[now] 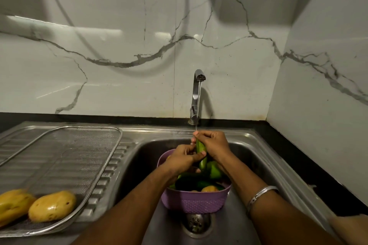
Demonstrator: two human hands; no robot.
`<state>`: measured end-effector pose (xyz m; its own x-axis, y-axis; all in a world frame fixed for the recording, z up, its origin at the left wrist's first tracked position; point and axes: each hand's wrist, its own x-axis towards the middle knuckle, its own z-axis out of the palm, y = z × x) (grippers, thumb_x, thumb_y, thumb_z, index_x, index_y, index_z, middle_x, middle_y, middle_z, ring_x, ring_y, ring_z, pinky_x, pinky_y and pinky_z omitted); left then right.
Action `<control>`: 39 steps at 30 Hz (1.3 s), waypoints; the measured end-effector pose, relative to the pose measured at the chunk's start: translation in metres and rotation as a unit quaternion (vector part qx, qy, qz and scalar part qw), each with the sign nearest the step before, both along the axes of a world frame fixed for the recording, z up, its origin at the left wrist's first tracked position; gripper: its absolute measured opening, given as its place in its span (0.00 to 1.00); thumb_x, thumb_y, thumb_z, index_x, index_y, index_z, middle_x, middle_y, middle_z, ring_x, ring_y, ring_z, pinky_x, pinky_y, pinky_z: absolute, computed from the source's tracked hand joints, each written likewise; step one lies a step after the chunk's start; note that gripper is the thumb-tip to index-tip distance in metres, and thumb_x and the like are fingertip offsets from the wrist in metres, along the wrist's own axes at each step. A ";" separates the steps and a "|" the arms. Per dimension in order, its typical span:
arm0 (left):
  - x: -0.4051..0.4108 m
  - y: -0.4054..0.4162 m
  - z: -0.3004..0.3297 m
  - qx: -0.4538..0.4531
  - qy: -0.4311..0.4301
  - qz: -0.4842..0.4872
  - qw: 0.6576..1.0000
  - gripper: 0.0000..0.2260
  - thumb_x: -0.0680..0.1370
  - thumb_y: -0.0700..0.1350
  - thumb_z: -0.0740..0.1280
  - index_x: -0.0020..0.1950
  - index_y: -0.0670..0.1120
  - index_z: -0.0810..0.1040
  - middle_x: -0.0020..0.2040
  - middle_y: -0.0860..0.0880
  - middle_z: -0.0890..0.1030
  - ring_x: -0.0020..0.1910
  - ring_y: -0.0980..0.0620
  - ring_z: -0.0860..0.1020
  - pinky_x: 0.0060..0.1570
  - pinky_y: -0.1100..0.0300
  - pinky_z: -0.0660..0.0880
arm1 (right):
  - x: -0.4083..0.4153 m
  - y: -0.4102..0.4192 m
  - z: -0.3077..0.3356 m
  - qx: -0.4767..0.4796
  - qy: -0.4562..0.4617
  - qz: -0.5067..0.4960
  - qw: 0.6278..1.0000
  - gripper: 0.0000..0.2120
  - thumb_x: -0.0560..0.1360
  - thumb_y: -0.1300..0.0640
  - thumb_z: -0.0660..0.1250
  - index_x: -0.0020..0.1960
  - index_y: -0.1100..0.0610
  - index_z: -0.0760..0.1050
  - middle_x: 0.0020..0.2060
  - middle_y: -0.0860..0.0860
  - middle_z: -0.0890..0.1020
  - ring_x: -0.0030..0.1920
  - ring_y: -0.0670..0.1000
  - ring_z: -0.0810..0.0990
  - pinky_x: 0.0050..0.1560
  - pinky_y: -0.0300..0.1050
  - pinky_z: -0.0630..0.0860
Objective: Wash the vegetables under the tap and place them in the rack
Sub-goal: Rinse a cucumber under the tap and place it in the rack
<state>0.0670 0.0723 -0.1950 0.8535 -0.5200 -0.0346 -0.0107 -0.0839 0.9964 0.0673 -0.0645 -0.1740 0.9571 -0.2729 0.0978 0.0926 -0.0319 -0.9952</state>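
Rinsing a green cucumber (200, 148) under the running tap (196, 93)
Gripped upright by left hand (184, 158) and right hand (214, 144), above purple basket (196, 200) in sink (264, 157)

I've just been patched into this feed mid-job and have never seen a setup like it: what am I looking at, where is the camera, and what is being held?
There is no machine here: a person works bare-handed, and the single picture comes from a camera on their head, looking down at a steel sink. The left hand and right hand both grip a long green vegetable under the running tap. Below them a purple basket in the sink holds more green and yellow produce. On the draining board to the left lies a mesh rack with two yellow pieces at its near end.
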 end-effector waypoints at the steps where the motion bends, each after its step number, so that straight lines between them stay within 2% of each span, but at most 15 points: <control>1: 0.000 -0.001 0.000 0.008 -0.007 0.008 1.000 0.10 0.81 0.41 0.69 0.61 0.40 0.80 0.49 0.43 0.85 0.43 0.51 0.83 0.41 0.59 0.82 | 0.002 0.000 -0.001 -0.043 -0.009 -0.029 0.999 0.06 0.79 0.56 0.72 0.47 0.57 0.85 0.39 0.52 0.88 0.45 0.52 0.87 0.51 0.47 0.83; 4: 0.003 -0.005 -0.002 0.050 -0.068 0.048 0.995 0.10 0.79 0.41 0.71 0.59 0.40 0.80 0.47 0.44 0.85 0.43 0.49 0.84 0.45 0.54 0.84 | 0.006 0.006 -0.003 -0.114 -0.020 -0.079 0.990 0.09 0.80 0.50 0.70 0.44 0.51 0.85 0.37 0.48 0.88 0.44 0.48 0.87 0.52 0.48 0.83; 6: 0.006 -0.005 -0.006 0.073 -0.113 0.067 0.989 0.10 0.78 0.41 0.72 0.58 0.43 0.81 0.48 0.46 0.86 0.46 0.49 0.86 0.50 0.50 0.84 | 0.007 0.011 -0.003 -0.140 -0.012 -0.081 0.987 0.12 0.81 0.48 0.68 0.45 0.52 0.86 0.41 0.50 0.88 0.46 0.49 0.86 0.54 0.53 0.83; 8: 0.006 -0.004 -0.007 0.066 -0.114 0.086 0.988 0.09 0.78 0.41 0.72 0.57 0.43 0.82 0.48 0.45 0.86 0.46 0.49 0.86 0.49 0.50 0.84 | 0.005 0.010 -0.001 -0.148 0.005 -0.057 0.987 0.13 0.83 0.50 0.65 0.48 0.54 0.85 0.45 0.55 0.87 0.48 0.51 0.85 0.55 0.53 0.82; 10: 0.007 -0.004 -0.006 0.018 -0.080 0.112 0.990 0.06 0.78 0.41 0.72 0.55 0.42 0.82 0.44 0.44 0.86 0.41 0.48 0.85 0.43 0.53 0.83 | -0.002 0.010 0.004 -0.107 0.031 -0.006 0.994 0.11 0.83 0.53 0.64 0.49 0.53 0.84 0.47 0.58 0.86 0.47 0.53 0.84 0.50 0.53 0.82; 13: 0.012 -0.002 -0.004 -0.045 -0.051 0.140 0.988 0.05 0.78 0.36 0.71 0.53 0.39 0.82 0.41 0.42 0.84 0.37 0.48 0.84 0.36 0.56 0.82 | -0.012 0.008 0.007 -0.050 0.067 0.059 0.995 0.06 0.80 0.53 0.70 0.53 0.53 0.85 0.43 0.55 0.88 0.38 0.53 0.85 0.35 0.49 0.84; 17: 0.016 0.000 -0.006 -0.050 -0.071 0.123 0.989 0.10 0.78 0.34 0.70 0.59 0.41 0.82 0.45 0.43 0.86 0.42 0.48 0.85 0.38 0.58 0.81 | -0.014 0.010 0.000 -0.093 0.015 -0.002 0.996 0.05 0.76 0.54 0.75 0.52 0.51 0.86 0.40 0.51 0.88 0.38 0.50 0.86 0.33 0.48 0.84; 20: 0.017 0.002 -0.002 -0.043 -0.055 0.085 0.994 0.17 0.77 0.30 0.69 0.61 0.45 0.81 0.49 0.43 0.87 0.46 0.46 0.85 0.42 0.55 0.83 | -0.010 0.008 -0.006 -0.162 -0.029 -0.035 0.986 0.07 0.76 0.52 0.74 0.54 0.49 0.85 0.41 0.46 0.87 0.42 0.47 0.86 0.42 0.47 0.85; 24: 0.022 0.007 -0.012 0.037 -0.109 0.111 0.987 0.22 0.75 0.33 0.69 0.67 0.50 0.79 0.53 0.49 0.86 0.52 0.50 0.85 0.55 0.48 0.82 | -0.007 -0.004 -0.013 -0.318 0.006 -0.030 0.948 0.20 0.74 0.52 0.77 0.65 0.46 0.81 0.56 0.45 0.85 0.57 0.45 0.82 0.61 0.43 0.78; 27: 0.021 0.010 -0.011 0.054 -0.171 0.147 0.973 0.20 0.79 0.40 0.67 0.71 0.52 0.76 0.55 0.49 0.85 0.53 0.52 0.84 0.58 0.47 0.81 | -0.006 -0.010 -0.011 -0.331 0.007 0.024 0.943 0.23 0.73 0.57 0.77 0.66 0.43 0.80 0.60 0.46 0.84 0.60 0.45 0.81 0.64 0.45 0.77; 30: 0.022 0.013 -0.008 0.070 -0.204 0.135 0.967 0.12 0.80 0.44 0.70 0.63 0.52 0.82 0.49 0.53 0.87 0.48 0.56 0.85 0.54 0.51 0.82 | -0.002 -0.013 -0.008 -0.331 0.013 0.037 0.943 0.24 0.72 0.60 0.78 0.63 0.41 0.81 0.58 0.45 0.85 0.57 0.46 0.82 0.59 0.49 0.82; 32: 0.022 0.013 -0.007 0.076 -0.183 0.138 0.970 0.10 0.79 0.43 0.72 0.60 0.49 0.84 0.46 0.51 0.87 0.45 0.54 0.86 0.51 0.51 0.83 | 0.000 -0.015 -0.011 -0.346 0.013 0.012 0.938 0.26 0.69 0.58 0.79 0.63 0.39 0.80 0.58 0.44 0.84 0.57 0.46 0.82 0.59 0.51 0.82; 34: 0.021 0.011 -0.006 0.024 -0.101 0.156 0.982 0.09 0.80 0.41 0.71 0.58 0.42 0.84 0.41 0.47 0.87 0.37 0.53 0.85 0.40 0.53 0.84 | 0.002 -0.017 -0.016 -0.342 0.004 -0.021 0.939 0.29 0.68 0.55 0.81 0.66 0.41 0.79 0.60 0.45 0.83 0.59 0.47 0.81 0.62 0.48 0.79; 36: 0.014 0.007 -0.001 -0.074 0.011 0.162 0.984 0.08 0.81 0.39 0.68 0.55 0.35 0.82 0.35 0.43 0.85 0.28 0.55 0.82 0.26 0.63 0.77 | 0.005 -0.020 -0.017 -0.285 -0.002 -0.046 0.958 0.31 0.68 0.52 0.81 0.69 0.44 0.77 0.59 0.47 0.82 0.58 0.48 0.80 0.58 0.40 0.77; 39: 0.010 0.004 -0.001 -0.159 0.086 0.155 0.971 0.08 0.81 0.38 0.67 0.54 0.33 0.82 0.33 0.42 0.84 0.26 0.55 0.81 0.23 0.67 0.74 | 0.007 -0.020 -0.015 -0.180 0.002 -0.019 0.983 0.33 0.70 0.50 0.80 0.72 0.48 0.74 0.61 0.50 0.80 0.58 0.48 0.79 0.55 0.38 0.76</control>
